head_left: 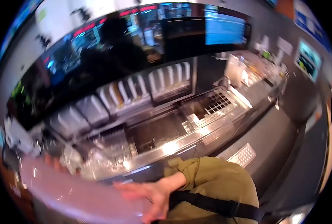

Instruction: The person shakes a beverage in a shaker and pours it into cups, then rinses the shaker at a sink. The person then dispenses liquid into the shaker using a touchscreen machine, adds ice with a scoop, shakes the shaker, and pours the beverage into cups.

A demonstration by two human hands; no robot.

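Observation:
A large, smooth, pinkish plastic-looking object (76,190) with rounded edges fills the lower left and is smeared by motion. Its exact kind cannot be made out. My right hand (153,196), below a rolled olive sleeve, grips its right end with the fingers on the near top and the thumb lower down. Only a few blurred fingertips of my left hand (53,163) show over the far edge at the upper left; the rest is hidden behind the object. Just beyond it lie clear, shiny glasses or wrapped items (102,158) on the metal counter.
A steel bar station (154,130) runs across the middle, with a perforated drain grate (216,114) on its right. White upright containers (126,89) line the back. Above hangs a lit screen (225,28). A grey counter section (255,87) holds several items at right.

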